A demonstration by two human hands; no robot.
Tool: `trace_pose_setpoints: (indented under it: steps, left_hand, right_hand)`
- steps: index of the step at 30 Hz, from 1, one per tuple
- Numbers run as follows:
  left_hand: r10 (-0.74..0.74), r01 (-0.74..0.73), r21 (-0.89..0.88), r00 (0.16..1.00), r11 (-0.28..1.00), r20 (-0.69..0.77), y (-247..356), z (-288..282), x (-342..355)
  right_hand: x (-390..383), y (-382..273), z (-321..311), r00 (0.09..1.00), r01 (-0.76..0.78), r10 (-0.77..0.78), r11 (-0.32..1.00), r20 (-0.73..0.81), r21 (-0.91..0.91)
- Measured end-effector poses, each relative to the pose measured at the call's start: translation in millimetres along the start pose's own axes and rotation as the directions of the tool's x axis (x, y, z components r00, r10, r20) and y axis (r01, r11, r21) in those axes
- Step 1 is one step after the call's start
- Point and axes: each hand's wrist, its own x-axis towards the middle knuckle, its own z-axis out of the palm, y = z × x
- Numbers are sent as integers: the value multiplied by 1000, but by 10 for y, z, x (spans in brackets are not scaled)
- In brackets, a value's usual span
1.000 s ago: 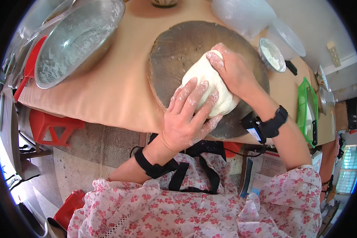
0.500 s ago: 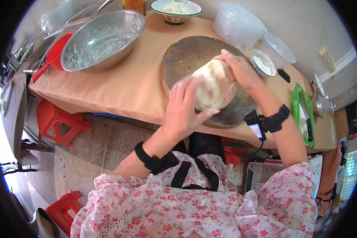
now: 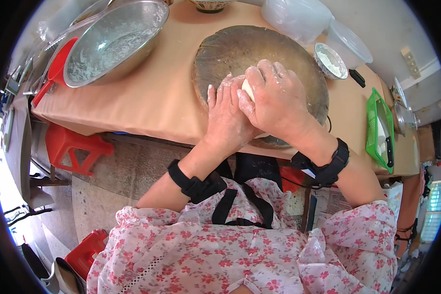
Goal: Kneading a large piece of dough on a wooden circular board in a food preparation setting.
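Observation:
Both my hands press together on a lump of white dough (image 3: 248, 89) on a round wooden chopping board (image 3: 230, 49). Only a bit of the dough shows between the hands, with a thin edge under the wrists; the rest is covered. My left hand (image 3: 228, 115) lies against its left side, fingers pointing away and flour on them. Over the top and right side curls my right hand (image 3: 278, 98), its fingers bent and its thumb beside the left hand's fingers.
A floury steel basin (image 3: 117, 46) and a red ladle (image 3: 59, 66) stand at left. Beyond the board are a patterned bowl (image 3: 210, 5), plastic tubs (image 3: 299, 19) and a small bowl of flour (image 3: 330, 61). At right lies a green basket (image 3: 377, 127) with a knife. A red stool (image 3: 76, 147) stands below.
My hands have come together over the dough, with the right hand now on top, hiding most of it. The view has shifted slightly, so the patterned bowl is partly cut off.

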Motion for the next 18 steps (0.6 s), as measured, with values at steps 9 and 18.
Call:
trace_pose_setpoints:
  steps: [9,18]
  left_hand:
    - [-124,127,-37,989,991,79,1,-16,241]
    - [-151,150,21,987,989,61,-26,-3,286]
  right_hand:
    - [192,490,413,970,-215,198,970,144,116]
    - [474,835,576,805,-429,332,898,492,97]
